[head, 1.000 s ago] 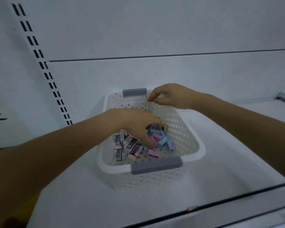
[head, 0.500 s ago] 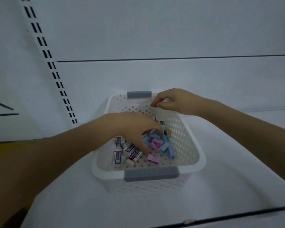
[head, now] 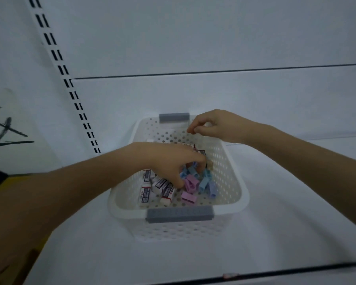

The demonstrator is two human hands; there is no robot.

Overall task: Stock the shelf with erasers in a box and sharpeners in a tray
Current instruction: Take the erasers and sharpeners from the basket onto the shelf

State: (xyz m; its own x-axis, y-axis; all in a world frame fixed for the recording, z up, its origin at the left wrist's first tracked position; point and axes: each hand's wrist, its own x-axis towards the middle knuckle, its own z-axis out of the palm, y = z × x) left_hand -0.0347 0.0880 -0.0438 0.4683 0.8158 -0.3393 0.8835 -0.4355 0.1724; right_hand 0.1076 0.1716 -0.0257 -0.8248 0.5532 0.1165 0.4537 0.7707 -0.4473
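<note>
L hand (head: 162, 161) in basket (head: 245, 195), R hand (head: 218, 126) at far rim by wall (head: 214, 93)

A white slotted upright (head: 70, 87) is running diagonally down the upper left of the frame. A sheet with black strokes (head: 6, 130) is hanging at the left edge. A dark seam (head: 214, 72) is crossing the back panel (head: 214, 38).

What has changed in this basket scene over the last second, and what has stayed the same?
Very little. The left hand stays inside the basket, its fingers shifting slightly among the blue sharpeners; whether it grips one is unclear. The right hand stays at the far rim, fingertips pinched together. The basket, erasers and pink sharpeners lie as before.
</note>
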